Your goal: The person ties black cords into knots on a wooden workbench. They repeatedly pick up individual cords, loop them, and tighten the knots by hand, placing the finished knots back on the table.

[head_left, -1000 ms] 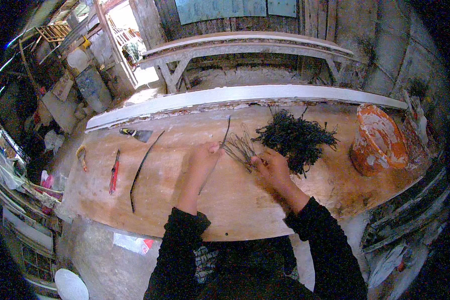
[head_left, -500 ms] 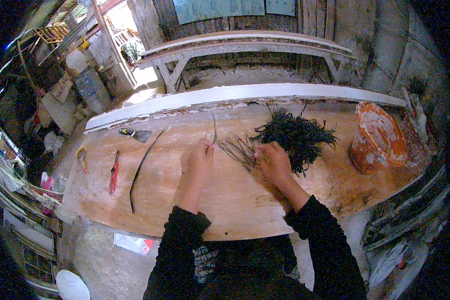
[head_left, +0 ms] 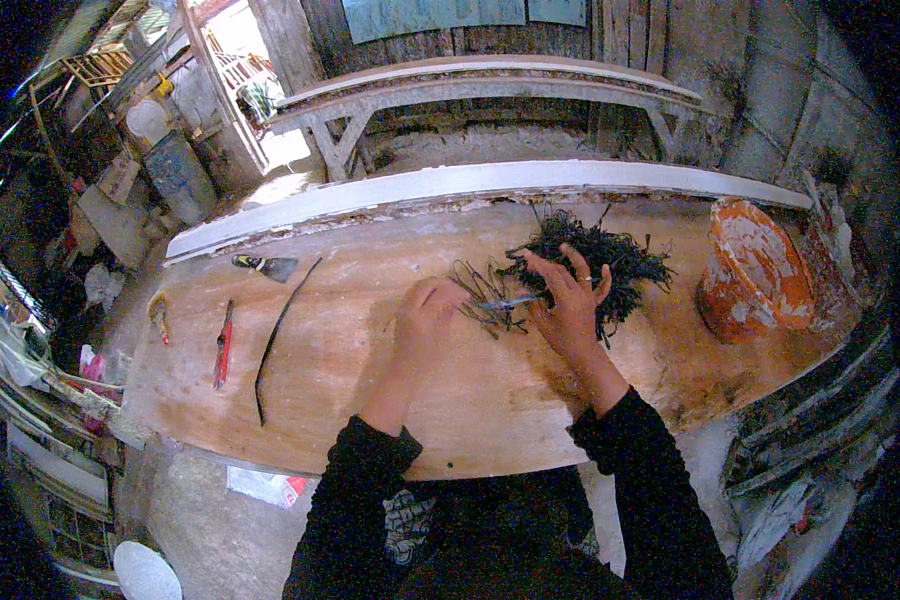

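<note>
Across the wooden counter [head_left: 470,425], a tangled black heap [head_left: 627,266] is set left of an orange bucket [head_left: 722,295]. Beside the heap, the right hand [head_left: 570,308] is held with fingers spread, the left hand [head_left: 430,308] curled; whether anything is gripped cannot be told. Between them, thin looped strands [head_left: 482,290] are seen.

A single fisheye view, worn on the person's head, looks forward and down from above the near side of the tabletop [head_left: 470,415]. It is near enough for the tabletop to fill most of its width, with the hands [head_left: 573,305] over the middle. The plank wall [head_left: 620,45] beyond the tabletop appears farther off.
</note>
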Motion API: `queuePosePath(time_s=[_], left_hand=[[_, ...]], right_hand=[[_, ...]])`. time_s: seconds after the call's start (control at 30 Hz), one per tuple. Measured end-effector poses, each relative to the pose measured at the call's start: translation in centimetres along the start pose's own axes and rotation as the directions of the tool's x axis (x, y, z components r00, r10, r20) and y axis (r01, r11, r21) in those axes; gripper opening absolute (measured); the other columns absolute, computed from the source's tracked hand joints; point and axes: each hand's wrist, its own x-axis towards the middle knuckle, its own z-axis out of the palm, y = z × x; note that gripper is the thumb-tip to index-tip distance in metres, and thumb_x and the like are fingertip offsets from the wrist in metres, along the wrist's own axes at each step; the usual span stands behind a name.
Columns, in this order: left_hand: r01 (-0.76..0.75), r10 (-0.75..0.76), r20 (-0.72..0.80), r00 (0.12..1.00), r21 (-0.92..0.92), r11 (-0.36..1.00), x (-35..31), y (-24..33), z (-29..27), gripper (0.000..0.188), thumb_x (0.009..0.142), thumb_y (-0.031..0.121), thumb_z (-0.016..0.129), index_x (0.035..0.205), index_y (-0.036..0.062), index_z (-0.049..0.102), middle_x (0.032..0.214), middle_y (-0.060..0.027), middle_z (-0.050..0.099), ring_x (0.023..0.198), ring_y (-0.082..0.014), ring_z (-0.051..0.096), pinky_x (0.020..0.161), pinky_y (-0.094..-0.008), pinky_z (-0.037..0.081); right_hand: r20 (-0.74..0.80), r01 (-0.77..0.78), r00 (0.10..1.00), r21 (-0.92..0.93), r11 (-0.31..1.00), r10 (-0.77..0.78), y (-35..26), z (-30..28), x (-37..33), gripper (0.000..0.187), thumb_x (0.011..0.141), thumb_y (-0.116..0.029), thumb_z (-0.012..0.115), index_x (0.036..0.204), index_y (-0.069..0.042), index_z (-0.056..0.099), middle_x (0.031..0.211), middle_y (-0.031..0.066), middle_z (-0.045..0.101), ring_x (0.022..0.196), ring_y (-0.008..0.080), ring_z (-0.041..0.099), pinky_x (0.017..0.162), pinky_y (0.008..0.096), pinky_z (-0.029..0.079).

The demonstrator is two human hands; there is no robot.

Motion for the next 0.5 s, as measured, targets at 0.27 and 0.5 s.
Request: queuePosePath(time_s=[0.27,0.5], left_hand=[[0.191,-0.184,-0.132,0.974,0.044,0.981,0.2,-4.0,-1.1,0.011,0.071,-0.001,0.049,0.078,0.0038,0.056,0.076,-0.0106,0.054,0.073,-0.0257,0.053,0.065,-0.0315,0.042],[0.190,-0.181,-0.102,0.978,0.080,0.979,-0.2,-5.2,-1.1,0.009,0.073,0.002,0.049,0.080,0.0034,0.056,0.076,-0.0108,0.054,0.072,-0.0247,0.053,0.063,-0.0302,0.042]], right_hand=[[0.462,-0.472,0.866,0.627,0.619,0.192,-0.7,-0.4,0.2,0.014,0.077,-0.022,0.053,0.074,-0.009,0.055,0.067,-0.0026,0.050,0.066,0.0064,0.044,0.062,0.0218,0.034],[0.551,-0.556,0.830,0.830,0.042,0.084,-0.2,0.8,-0.2,0.022,0.083,-0.027,0.045,0.074,-0.007,0.051,0.055,-0.0046,0.038,0.052,0.0050,0.036,0.052,0.0196,0.033]])
